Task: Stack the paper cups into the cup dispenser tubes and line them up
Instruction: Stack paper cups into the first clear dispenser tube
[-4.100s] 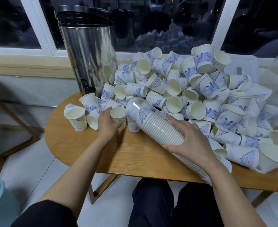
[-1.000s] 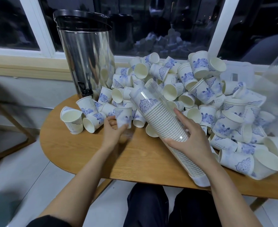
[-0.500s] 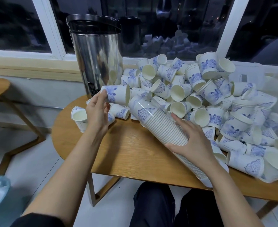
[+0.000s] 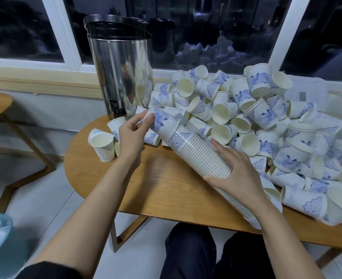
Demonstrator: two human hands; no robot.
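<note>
The left hand (image 4: 133,135) is pinching a white paper cup with blue floral print (image 4: 162,122) at the open mouth of the clear plastic dispenser tube (image 4: 204,156), which the right hand (image 4: 235,174) is gripping mid-length, tilted over the round wooden table (image 4: 166,190). Advisable: keep cup and tube coaxial, tube steady, and press until the rim is nesting flush.
</note>
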